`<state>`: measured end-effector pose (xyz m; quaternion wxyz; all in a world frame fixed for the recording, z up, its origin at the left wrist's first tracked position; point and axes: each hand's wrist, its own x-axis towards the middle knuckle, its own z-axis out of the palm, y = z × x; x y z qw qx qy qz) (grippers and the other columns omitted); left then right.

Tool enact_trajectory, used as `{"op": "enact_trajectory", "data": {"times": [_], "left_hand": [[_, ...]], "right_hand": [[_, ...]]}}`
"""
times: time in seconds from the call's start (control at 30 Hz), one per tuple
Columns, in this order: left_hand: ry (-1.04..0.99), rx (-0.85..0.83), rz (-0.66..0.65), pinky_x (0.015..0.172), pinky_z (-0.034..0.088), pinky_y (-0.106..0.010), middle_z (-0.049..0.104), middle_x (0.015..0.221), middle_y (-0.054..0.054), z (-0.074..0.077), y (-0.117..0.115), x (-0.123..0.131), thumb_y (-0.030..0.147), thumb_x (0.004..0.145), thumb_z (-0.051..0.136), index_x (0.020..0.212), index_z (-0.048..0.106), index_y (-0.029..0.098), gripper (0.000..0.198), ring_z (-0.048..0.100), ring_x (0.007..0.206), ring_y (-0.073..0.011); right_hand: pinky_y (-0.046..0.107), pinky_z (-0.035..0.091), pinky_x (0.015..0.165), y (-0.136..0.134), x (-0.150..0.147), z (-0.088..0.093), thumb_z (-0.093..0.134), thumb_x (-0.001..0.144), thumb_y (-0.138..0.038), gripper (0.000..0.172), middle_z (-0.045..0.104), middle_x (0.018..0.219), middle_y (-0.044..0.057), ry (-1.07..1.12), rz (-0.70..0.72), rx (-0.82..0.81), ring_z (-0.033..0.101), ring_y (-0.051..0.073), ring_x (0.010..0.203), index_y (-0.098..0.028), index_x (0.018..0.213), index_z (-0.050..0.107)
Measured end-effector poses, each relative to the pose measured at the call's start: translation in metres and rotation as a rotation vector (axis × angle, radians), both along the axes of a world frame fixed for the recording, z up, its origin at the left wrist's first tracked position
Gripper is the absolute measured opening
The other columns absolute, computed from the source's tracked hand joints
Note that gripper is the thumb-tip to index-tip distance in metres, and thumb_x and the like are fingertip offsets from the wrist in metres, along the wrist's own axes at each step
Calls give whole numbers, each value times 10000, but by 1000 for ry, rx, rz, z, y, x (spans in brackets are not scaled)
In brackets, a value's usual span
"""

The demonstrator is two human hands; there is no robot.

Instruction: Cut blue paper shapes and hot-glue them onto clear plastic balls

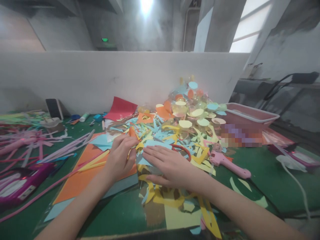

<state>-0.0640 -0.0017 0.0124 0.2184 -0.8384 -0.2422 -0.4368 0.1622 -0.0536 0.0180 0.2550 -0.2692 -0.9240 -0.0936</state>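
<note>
Passage: bare worktop (pixel 120 210) between the forearms (pixel 85 196); further open stretch right of the pink glue gun (pixel 232 166). Obstructions: paper scraps (pixel 172 127) heaped ahead; red-handled scissors (pixel 188 153) just beside the right hand (pixel 170 166); white partition (pixel 140 73) across the back.

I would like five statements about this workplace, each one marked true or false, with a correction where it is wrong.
1. The right hand is stretched over light blue paper. True.
2. The pink glue gun at the right lies inside the pink tub. False: it lies outside the tub, nearer the person.
3. The red sheet is left of the pile with pale paper discs. True.
4. The left hand lies flat with straight fingers. False: its fingers are curled.
5. The tabletop is green. True.
</note>
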Motion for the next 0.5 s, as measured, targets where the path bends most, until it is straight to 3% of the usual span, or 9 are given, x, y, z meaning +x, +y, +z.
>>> {"op": "enact_trajectory", "data": {"times": [0.23, 0.4, 0.5], "left_hand": [[0, -2, 12, 889, 470, -390, 661, 971, -60, 0, 0, 0, 71, 850, 440, 1100, 527, 231, 309, 548, 979, -223], [-28, -33, -20, 909, 458, -387, 678, 975, -58, -2, 1, 0, 78, 840, 462, 1092, 550, 232, 309, 554, 1007, -223], [-24, -27, -19, 904, 462, -385, 672, 977, -59, -2, 2, 0, 66, 837, 461, 1101, 545, 231, 322, 551, 1004, -222]], "right_hand": [[405, 306, 1188, -1, 1, 3, 364, 1005, -472, 584, 433, 1497, 162, 38, -16, 41, 339, 239, 1426, -37, 1377, 483], [379, 356, 1159, 1, 1, 1, 344, 996, -527, 612, 543, 1411, 144, 14, -17, 11, 469, 248, 1339, -57, 1338, 534], [395, 351, 1162, 0, 0, 2, 341, 999, -516, 614, 497, 1450, 159, 23, -15, 25, 411, 249, 1383, -44, 1353, 512]]}}
